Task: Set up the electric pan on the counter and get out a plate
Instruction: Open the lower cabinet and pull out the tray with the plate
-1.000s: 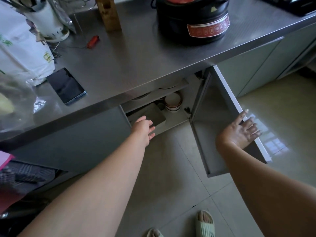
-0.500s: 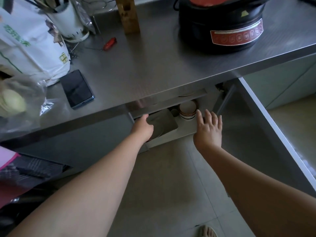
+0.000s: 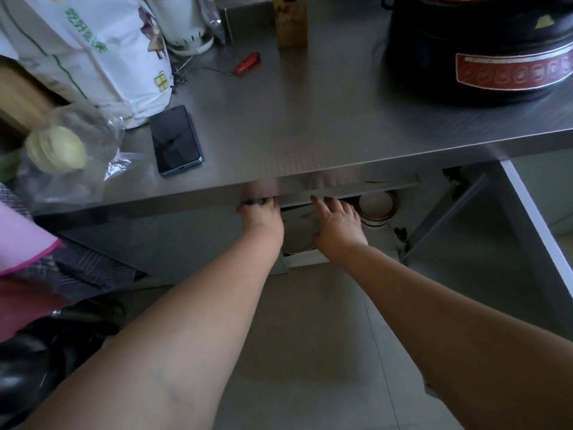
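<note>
Head view, both hands (image 3: 260, 217) (image 3: 336, 221) under counter edge (image 3: 387, 156), plate (image 3: 299, 234) between

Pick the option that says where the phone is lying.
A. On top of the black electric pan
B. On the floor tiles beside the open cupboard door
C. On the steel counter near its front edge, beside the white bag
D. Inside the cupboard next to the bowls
C: the phone lies flat, screen up, on the counter by the white bag.
</note>
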`<state>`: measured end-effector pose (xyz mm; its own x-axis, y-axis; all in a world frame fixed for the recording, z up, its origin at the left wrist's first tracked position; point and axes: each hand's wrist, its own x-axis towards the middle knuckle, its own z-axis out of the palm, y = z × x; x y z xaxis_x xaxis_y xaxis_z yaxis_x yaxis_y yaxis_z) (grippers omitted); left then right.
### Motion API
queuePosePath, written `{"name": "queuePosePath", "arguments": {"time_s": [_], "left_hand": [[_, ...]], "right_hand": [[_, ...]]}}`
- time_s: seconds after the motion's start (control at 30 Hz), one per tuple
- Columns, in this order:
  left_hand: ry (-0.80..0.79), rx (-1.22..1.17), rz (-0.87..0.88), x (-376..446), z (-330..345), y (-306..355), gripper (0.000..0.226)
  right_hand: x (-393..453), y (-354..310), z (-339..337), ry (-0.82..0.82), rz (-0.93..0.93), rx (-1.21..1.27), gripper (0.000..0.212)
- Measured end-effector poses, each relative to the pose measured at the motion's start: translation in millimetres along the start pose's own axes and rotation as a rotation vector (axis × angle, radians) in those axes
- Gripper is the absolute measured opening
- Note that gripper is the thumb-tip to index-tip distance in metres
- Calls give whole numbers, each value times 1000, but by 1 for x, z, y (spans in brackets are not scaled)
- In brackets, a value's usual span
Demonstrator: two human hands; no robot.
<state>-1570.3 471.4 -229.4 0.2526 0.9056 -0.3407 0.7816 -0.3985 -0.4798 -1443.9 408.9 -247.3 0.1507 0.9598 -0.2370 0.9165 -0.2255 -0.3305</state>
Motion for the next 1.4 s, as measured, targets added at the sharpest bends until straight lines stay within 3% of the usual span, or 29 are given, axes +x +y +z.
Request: {"name": "queuePosePath", "arguments": {"time_s": [0.13,0.33,0.5,0.73,0.87,0.97,1.13,1.3,1.4], "left_hand": [[4,-185,-3,-8,18,0,43],[62,-4,84,-64,39,-2,58],[82,-7,85,-116,52,-5,47],[182,-157,307,-202,86,-41,39],[238,-170,375,-250,108,-64,31],[259,-186,407,-278,130,-79,28],[195,-218,429,-317,181,-103,25],[178,-291,308,-359,219,-134,37],[229,-405,179,-388,250,-157,47]], "right_hand": [[1,-35,-6,-47,-93,133,78],[-15,-84,-7,-60,-127,510,38],[-44,-118,-5,-225,-163,503,43],[-93,-166,17,-344,-90,311,50],[-129,-193,21,-466,-201,131,44],[-147,-212,40,-511,-198,177,50],[-176,-249,74,-646,-79,415,42],[-207,-299,101,-742,-15,528,59],[-227,-337,122,-748,50,595,55]]}}
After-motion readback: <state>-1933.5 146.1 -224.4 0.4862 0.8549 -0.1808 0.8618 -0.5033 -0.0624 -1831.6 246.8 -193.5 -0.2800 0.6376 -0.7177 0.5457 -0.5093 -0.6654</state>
